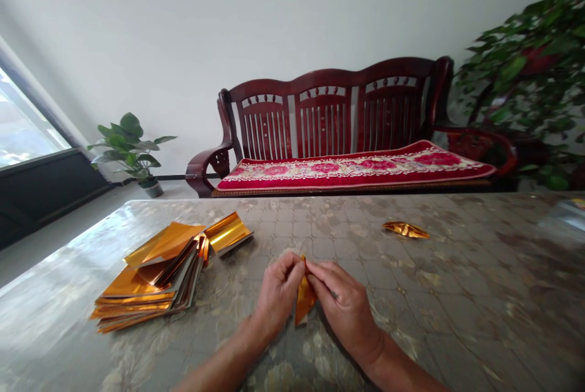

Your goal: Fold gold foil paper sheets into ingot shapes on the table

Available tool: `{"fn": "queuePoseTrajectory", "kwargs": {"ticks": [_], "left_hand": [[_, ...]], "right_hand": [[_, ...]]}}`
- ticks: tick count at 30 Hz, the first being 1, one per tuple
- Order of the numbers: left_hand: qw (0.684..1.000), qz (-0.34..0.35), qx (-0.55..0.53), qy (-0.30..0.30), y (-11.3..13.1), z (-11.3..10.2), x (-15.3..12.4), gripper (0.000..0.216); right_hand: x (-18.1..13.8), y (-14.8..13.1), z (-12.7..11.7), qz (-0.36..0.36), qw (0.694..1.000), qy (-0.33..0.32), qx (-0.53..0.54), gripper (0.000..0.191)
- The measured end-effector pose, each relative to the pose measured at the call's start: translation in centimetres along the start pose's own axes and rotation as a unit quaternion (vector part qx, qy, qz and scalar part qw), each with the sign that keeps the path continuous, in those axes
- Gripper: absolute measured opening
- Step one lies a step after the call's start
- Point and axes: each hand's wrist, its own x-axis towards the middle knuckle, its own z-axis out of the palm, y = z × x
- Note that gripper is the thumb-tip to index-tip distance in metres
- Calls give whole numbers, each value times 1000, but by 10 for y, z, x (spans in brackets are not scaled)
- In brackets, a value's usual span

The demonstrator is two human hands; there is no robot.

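Between my two hands, just above the table, is a partly folded piece of gold foil paper (pixel 304 300). My left hand (pixel 280 282) pinches its upper end from the left, thumb against the fingers. From the right, my right hand (pixel 345 303) pinches the same end, with the fingertips of both hands almost touching. The paper's lower end hangs down to a point between the palms. Part of its upper end is hidden by my fingers. Off to the right lies a folded gold foil piece (pixel 406 230), narrow with pointed ends.
A loose stack of gold foil sheets (pixel 137 285) lies on the left of the patterned table (pixel 439 331), with a curled sheet (pixel 228 232) beside it. Clear plastic (pixel 569 215) sits at the right edge. Beyond stand a wooden bench (pixel 322 117) and potted plants (pixel 132 148).
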Motion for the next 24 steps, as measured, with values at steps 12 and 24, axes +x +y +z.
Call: {"fn": "queuePoseTrajectory", "kwargs": {"ticks": [12, 24], "left_hand": [[998, 44, 47, 1, 8, -3, -2, 23], [997, -25, 38, -54, 0, 2, 4, 36]], "right_hand": [[5, -6, -5, 77, 996, 4, 54, 20], [16, 1, -3, 256, 956, 12, 142, 26]]}}
